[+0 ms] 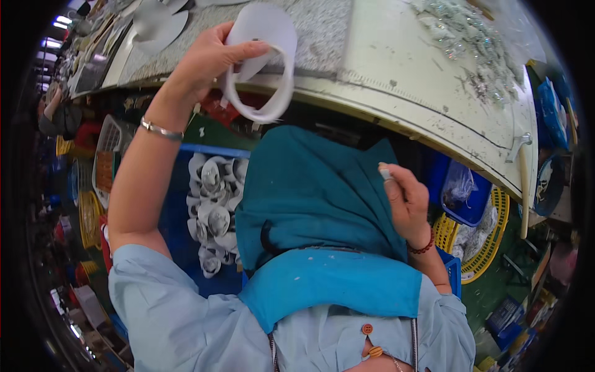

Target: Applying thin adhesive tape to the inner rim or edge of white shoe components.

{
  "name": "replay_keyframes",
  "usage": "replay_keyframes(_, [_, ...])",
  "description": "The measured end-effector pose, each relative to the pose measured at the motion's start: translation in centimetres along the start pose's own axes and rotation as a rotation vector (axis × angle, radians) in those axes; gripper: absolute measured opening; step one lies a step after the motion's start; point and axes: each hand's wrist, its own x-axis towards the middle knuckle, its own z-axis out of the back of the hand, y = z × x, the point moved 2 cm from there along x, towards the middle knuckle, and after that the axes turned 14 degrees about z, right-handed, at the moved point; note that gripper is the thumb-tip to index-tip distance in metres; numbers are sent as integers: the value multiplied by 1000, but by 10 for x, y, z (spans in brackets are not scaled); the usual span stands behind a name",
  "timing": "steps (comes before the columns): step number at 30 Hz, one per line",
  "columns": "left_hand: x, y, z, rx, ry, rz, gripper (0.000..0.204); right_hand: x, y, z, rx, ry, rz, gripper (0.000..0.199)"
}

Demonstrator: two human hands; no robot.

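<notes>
My left hand (214,59) is raised at the table's front edge, thumb and fingers closed on a white visor (263,25). The visor has a broad, smooth brim and a looped band (286,93) that hangs down below the hand. Over the right side of my teal apron (310,192), my right hand (406,201) is closed, its fingers drawn together. A small white patch shows at its fingertips; whether it is a finger wrap or something held, I cannot make out.
More white sheet pieces (161,28) lie on the table (396,80), with glittery trimmings (471,49) at the right. A blue crate (176,248) at my left holds several curled white pieces (217,220). At the right stand a blue bin (468,214) and a yellow basket (501,235).
</notes>
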Motion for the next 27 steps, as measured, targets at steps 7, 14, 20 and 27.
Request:
replay_keyframes(7, [-94,57,-116,-308,270,285,47,24,30,3,82,165,19,20])
replay_keyframes(14, [-112,99,-164,-621,453,403,51,16,28,5,138,420,-208,26])
replay_keyframes(20, [-110,95,-151,-688,576,387,45,26,38,-2,85,528,-125,31])
replay_keyframes(27, [-110,97,-153,-648,523,337,49,34,38,3,134,510,-67,31])
